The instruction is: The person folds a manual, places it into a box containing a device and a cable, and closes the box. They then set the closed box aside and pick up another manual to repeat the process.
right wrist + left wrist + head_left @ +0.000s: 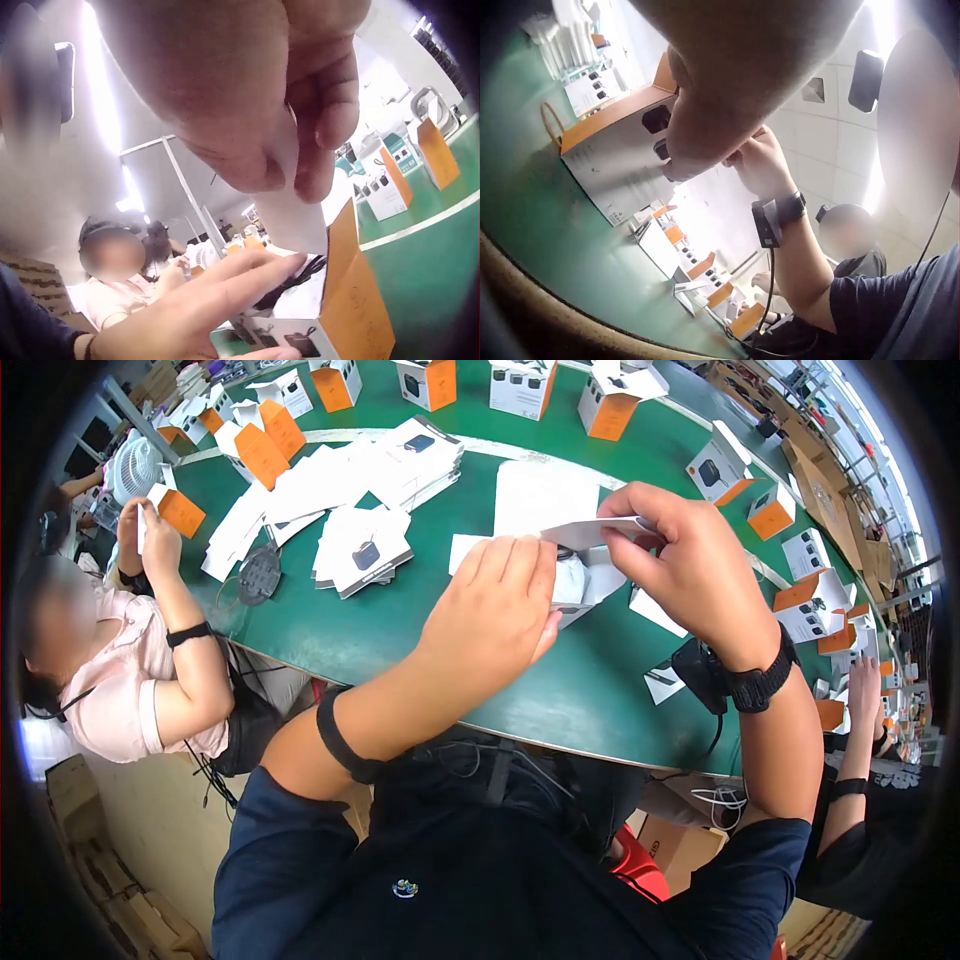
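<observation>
A small printed box (360, 315), white with an orange side, stands in front of me with its top flaps up. Inside it the right wrist view shows a black cable (304, 277) and a white wrapped item (300, 301). My right hand (690, 560) pinches a thin white card (289, 225) between thumb and fingers, its lower edge at the box mouth. My left hand (495, 595) holds the near side of the box, fingers laid straight across the top edge and thumb against the printed face.
Left of the box lie a pile of printed white cards (365, 550) and a larger stack of white sheets (415, 460). A round black object (260, 575) is near the table edge. Several orange-and-white boxes (430, 385) line the far side. People sit at both sides.
</observation>
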The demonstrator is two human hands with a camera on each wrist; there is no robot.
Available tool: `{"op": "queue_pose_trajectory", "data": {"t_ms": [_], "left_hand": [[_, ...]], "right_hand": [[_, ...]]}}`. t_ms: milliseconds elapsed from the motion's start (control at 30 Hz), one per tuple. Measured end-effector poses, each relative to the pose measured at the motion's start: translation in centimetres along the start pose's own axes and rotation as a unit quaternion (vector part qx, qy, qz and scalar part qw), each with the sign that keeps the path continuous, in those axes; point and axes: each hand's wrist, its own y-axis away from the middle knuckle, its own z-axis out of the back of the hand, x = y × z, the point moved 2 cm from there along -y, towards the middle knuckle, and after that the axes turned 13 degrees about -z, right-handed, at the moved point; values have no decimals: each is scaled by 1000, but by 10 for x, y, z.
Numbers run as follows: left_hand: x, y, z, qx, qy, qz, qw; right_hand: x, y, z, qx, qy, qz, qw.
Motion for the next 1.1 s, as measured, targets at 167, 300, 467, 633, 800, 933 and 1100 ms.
{"op": "queue_pose_trajectory", "data": {"t_ms": [167, 300, 467, 633, 800, 933, 1100], "left_hand": [[0, 2, -4, 3, -12, 9, 1000], [2, 4, -5, -8, 0, 9, 1000], [2, 5, -3, 10, 8, 16, 1000], [4, 4, -1, 23, 38, 27, 999], [4, 4, 0, 11, 44, 29, 999], [9, 6, 0, 10, 59, 28, 998], [9, 5, -1, 0, 79, 26, 997]], "right_hand": [[-1, -4, -1, 11, 55, 26, 998], [3, 0, -6, -20, 88, 74, 993], [5, 0, -10, -32, 124, 103, 986], [19, 7, -17, -13, 205, 94, 974], [21, 12, -29, -65, 182, 116, 974], [14, 12, -36, -84, 152, 123, 977], [17, 12, -28, -57, 136, 110, 983]]}}
